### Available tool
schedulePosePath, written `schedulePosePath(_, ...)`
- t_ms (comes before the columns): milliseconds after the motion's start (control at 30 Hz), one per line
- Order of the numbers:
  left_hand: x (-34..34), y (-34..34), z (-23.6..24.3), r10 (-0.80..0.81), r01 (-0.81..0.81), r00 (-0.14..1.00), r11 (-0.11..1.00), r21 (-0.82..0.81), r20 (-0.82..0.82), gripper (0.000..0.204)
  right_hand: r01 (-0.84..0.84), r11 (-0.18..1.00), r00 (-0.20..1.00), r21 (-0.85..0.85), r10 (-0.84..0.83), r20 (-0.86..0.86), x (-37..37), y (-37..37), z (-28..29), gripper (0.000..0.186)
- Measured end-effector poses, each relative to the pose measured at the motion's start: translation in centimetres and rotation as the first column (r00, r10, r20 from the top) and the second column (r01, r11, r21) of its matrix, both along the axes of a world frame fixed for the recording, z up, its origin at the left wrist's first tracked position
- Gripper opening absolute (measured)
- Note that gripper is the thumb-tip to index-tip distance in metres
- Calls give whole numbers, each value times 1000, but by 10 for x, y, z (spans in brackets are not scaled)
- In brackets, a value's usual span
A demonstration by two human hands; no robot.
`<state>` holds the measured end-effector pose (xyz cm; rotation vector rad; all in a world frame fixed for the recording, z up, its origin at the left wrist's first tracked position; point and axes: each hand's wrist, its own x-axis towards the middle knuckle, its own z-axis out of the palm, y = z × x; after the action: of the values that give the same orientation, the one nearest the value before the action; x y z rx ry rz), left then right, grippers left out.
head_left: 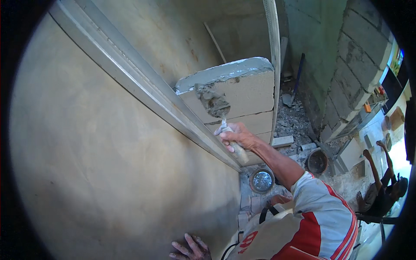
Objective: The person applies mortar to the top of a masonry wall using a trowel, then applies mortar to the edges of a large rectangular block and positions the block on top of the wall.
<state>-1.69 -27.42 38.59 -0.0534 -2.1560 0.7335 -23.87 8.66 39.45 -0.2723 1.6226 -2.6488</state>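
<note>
Well apart, the right hand [238, 135] works near the middle of the frame and the left hand [191, 250] shows at the lower edge. The right one is curled round the handle of a trowel [240, 153], whose blade points to the upper left and carries a lump of wet grey mortar [212, 103]. Behind the blade stand pale blocks [251, 93], topped by a smooth grey mortar layer [229, 73]. The left one is open, fingers spread, over the plastered wall [104, 138]; whether it touches the surface, I cannot tell. A metal frame [130, 80] runs diagonally from the upper left toward the centre. Below the blocks, right of centre, sits a round container [262, 180].
</note>
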Motion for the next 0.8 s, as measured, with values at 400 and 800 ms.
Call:
schedulePosePath(400,3,7,4,104,-103,994,994,-38,36,50,-206,959,978,-193,194,-80,43,41,54,55)
schedulePosePath(800,-9,16,7,-45,49,998,995,85,-46,45,421,900,907,111,-413,-88,128,234,68,51)
